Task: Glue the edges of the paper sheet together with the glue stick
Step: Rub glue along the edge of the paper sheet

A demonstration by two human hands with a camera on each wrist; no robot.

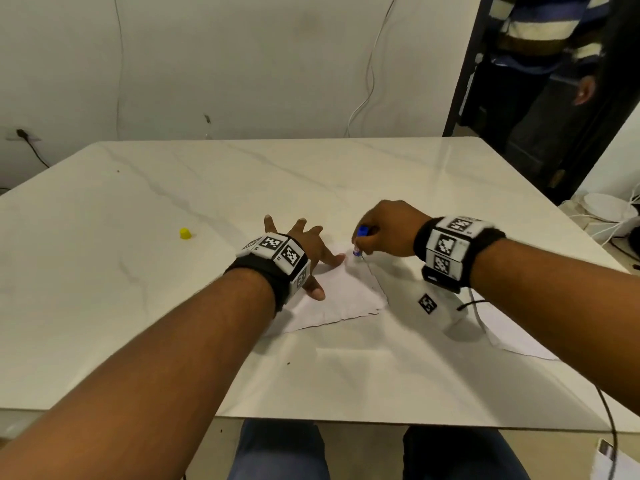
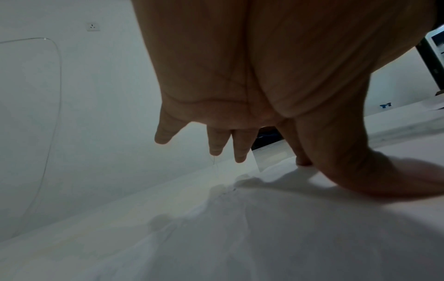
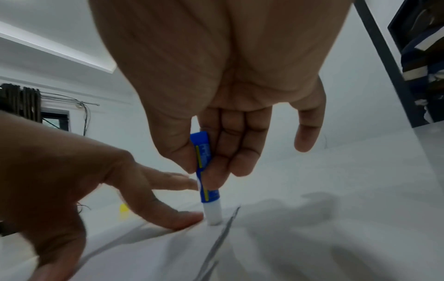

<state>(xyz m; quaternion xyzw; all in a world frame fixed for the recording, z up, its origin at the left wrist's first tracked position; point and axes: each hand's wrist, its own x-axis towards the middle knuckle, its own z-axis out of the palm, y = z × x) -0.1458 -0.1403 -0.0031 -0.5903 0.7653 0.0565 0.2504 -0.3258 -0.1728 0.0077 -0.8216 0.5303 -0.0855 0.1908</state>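
A white paper sheet lies folded on the marble table. My left hand presses it flat with spread straight fingers, the index fingertip near the sheet's far corner. My right hand grips a blue glue stick upright. In the right wrist view the glue stick has its white tip on the paper, just beside the left index finger. In the left wrist view, my left hand shows thumb and index down on the paper, the other fingers lifted.
A yellow cap sits on the table to the left. Another white sheet lies under my right forearm. A person in a striped sweater stands in the doorway at the far right. A cable hangs off the table's near right edge.
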